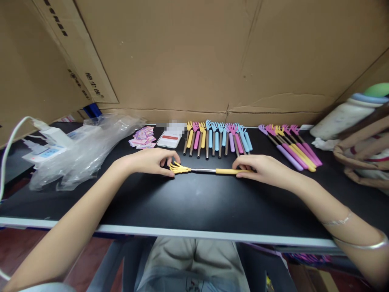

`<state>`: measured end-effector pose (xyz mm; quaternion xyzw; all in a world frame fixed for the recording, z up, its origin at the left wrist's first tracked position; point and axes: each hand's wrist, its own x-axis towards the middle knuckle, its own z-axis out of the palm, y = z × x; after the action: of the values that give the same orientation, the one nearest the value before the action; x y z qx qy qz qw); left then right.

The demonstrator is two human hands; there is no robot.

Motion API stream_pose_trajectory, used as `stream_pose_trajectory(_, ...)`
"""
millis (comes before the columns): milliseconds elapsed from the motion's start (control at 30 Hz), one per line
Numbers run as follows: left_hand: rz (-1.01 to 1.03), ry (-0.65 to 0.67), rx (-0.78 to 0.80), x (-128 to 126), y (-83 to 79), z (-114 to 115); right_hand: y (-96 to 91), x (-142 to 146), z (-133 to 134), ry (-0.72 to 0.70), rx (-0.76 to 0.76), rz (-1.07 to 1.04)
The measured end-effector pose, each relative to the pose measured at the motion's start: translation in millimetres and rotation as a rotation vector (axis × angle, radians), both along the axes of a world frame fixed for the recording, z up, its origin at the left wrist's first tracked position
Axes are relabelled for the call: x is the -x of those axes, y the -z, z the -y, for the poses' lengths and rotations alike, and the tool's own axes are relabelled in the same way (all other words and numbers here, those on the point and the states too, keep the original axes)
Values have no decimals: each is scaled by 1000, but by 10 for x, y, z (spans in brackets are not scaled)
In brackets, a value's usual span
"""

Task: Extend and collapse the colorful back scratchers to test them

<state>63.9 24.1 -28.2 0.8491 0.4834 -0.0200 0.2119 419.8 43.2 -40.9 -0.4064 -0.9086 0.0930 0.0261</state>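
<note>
A yellow back scratcher (203, 170) with a metal rod lies level across the middle of the black table. My left hand (154, 161) has its thumb and fingers closed about the claw-shaped head. At the other end, my right hand (261, 170) grips the yellow handle between thumb and fingers. Behind it runs a row of back scratcher heads and loose handles (216, 140) in yellow, pink, blue and purple. Off to the right, several back scratchers with handles fitted (293, 152) lie side by side in purple, pink and yellow.
Small pink printed cards (142, 138) lie beside a white phone (169, 139). Clear plastic bags (82, 150) partly cover a power strip (50, 152) at left. A white bottle (343, 115) and a brown bag (361, 150) stand at right. Cardboard (194, 61) walls the back.
</note>
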Motion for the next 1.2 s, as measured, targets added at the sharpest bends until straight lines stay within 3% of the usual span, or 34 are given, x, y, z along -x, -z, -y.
stream_pose_trajectory(767,81,16,-110,-22,89,-8,-46,24,41,0,3,1)
stream_pose_trajectory(1200,71,16,-61,17,87,-24,-30,2,23,-13,-44,-4)
